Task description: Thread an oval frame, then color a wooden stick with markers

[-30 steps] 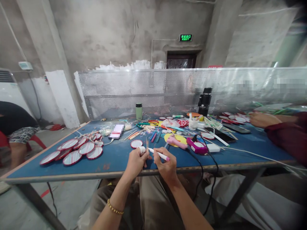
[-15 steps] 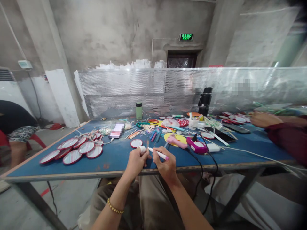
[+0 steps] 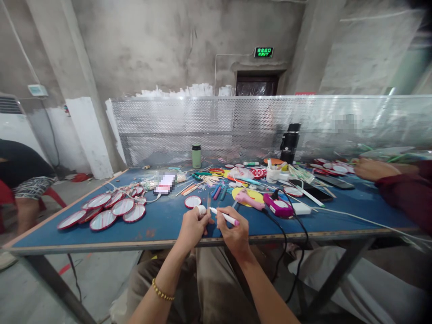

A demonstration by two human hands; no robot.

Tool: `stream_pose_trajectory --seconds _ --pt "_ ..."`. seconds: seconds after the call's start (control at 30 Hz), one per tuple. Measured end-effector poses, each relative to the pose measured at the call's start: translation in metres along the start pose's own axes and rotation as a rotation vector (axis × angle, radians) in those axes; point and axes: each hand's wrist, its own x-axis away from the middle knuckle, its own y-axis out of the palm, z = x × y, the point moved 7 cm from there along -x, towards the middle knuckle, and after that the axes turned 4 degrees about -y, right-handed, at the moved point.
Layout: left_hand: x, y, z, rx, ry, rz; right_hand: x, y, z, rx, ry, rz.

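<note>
My left hand (image 3: 193,226) is closed near the table's front edge, pinching a thin flat stick (image 3: 209,199) that stands upright. Something white (image 3: 201,209) shows at its fingers; whether it is worn or held I cannot tell. Closed in a writing grip, my right hand (image 3: 234,229) holds a white marker pen (image 3: 225,217) with a pink end. The pen's tip points left, at or close to the stick; contact is too small to make out. Just beyond my left hand lies a round red-rimmed disc (image 3: 193,202).
Several red-rimmed discs (image 3: 123,207) are piled at left beside a phone (image 3: 165,183). A pink glue gun (image 3: 249,198), a magenta device (image 3: 278,205) and black cables lie at right. Bottles (image 3: 196,156) stand behind. Another person's hand (image 3: 374,170) is at far right.
The whole view has shifted very slightly. Both hands keep the same grips and nearly the same positions.
</note>
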Motion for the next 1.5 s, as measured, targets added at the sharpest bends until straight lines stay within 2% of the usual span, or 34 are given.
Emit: stream_pose_trajectory --seconds 1.27,1.5 --pt "0.0016 -0.0011 0.0055 0.001 -0.01 0.008 -0.0007 0.0015 -0.0037 0.035 -0.022 -0.023" --pt "0.0018 -0.0008 0.004 0.007 -0.023 -0.008 0.0012 -0.0029 -0.0008 0.028 0.004 0.045"
